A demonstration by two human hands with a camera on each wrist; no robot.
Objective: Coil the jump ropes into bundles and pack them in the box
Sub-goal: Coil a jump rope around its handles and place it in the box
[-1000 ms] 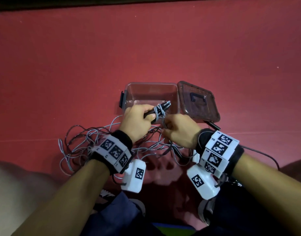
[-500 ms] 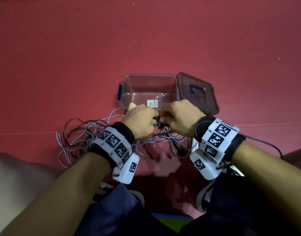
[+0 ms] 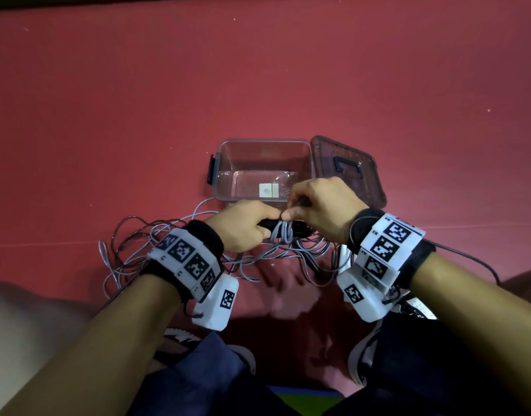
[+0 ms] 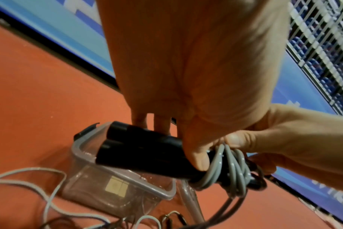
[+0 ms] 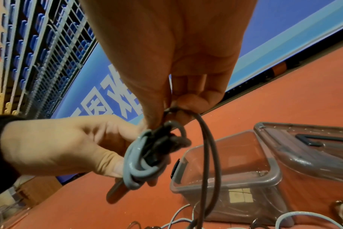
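My left hand (image 3: 249,225) grips two black jump-rope handles (image 4: 139,150) held side by side, just in front of the clear box (image 3: 262,143). Grey cord (image 3: 283,235) is wound in several turns around the handles' far end (image 5: 139,161). My right hand (image 3: 312,202) sits above that end and pinches a strand of the cord (image 5: 209,155), which hangs in a loop toward the floor. The box stands open and holds only a small pale sticker (image 3: 268,190). The rest of the ropes (image 3: 138,247) lie in a loose tangle on the red floor under my hands.
The box's tinted lid (image 3: 348,169) with a black handle lies flat against the box's right side. My shoes (image 3: 417,304) and knees are close below the hands. A thin black cable (image 3: 468,259) runs off to the right. Red floor stretches beyond the box.
A second ago the left hand held the wrapped handles tilted up over the box. The hands then came together, and the right hand rose above the handles with a strand of cord.
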